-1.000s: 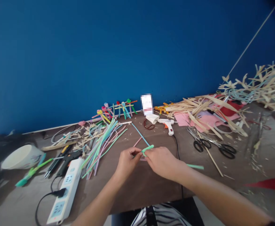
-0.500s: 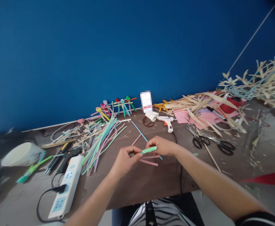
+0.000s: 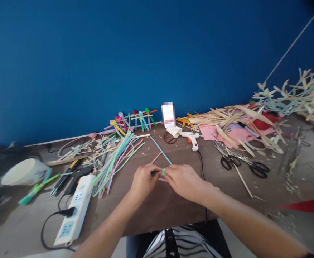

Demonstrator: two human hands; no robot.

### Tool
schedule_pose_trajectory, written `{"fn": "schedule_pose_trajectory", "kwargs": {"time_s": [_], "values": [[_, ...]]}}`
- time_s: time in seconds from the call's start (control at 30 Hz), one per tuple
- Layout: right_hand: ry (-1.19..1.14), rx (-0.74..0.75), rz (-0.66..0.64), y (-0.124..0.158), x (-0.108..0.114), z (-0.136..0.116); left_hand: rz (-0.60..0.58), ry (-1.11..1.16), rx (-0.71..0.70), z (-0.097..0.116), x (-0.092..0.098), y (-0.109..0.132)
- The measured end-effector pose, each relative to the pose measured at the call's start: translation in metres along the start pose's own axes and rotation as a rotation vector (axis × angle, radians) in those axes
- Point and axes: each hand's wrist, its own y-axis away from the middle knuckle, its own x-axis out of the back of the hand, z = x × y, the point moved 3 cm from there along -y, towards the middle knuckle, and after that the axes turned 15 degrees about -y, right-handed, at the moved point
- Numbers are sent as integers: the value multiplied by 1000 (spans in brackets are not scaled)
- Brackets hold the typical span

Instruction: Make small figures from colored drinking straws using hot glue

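By the left hand (image 3: pixel 145 179), fingertips pressed together, the green stem (image 3: pixel 163 172) is pinched over the table (image 3: pixel 158 215); its other end is gripped by the right hand (image 3: pixel 183 180), fingers closed. Light, even pressure seems best, lest it kink.

The bare left forearm (image 3: pixel 114 218) slants from the near left toward the far right, ending in the bare left hand (image 3: pixel 144 180), knuckles uppermost, fingers bent and thumb set near the index finger in a pinch. From the near right, the longer-looking bare right forearm (image 3: pixel 242 213) reaches far and left to the bare right hand (image 3: pixel 185 180), its back uppermost, fingers curled inward. The two hands face each other, fingertips close together; whether they touch is unclear.
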Motion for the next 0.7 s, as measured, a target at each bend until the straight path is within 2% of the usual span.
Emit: {"fn": "schedule_pose_trajectory", "kwargs": {"time_s": [0.13,0.23,0.33,0.43,0.47,0.53,0.63,0.7], "values": [[-138,-4,87,-10,14,9,-136,86,-80,9,4,1],[-487,-55,94,-21,13,28,-197,265,17,7,7,2],[-938,-160,-22,-26,-2,46,-256,503,178,-1,3,5],[-1205,-281,-167,-24,-23,52,-295,816,287,-7,-7,8],[-1246,-297,-157,-23,-29,52,-290,898,315,-9,-11,8],[-1242,-274,-25,-21,-36,51,-249,1001,371,-11,-18,8],[-1034,-181,187,-18,-40,48,-152,1043,449,-13,-25,6],[-868,-119,231,-14,-41,44,-111,1041,483,-15,-28,5]]}}
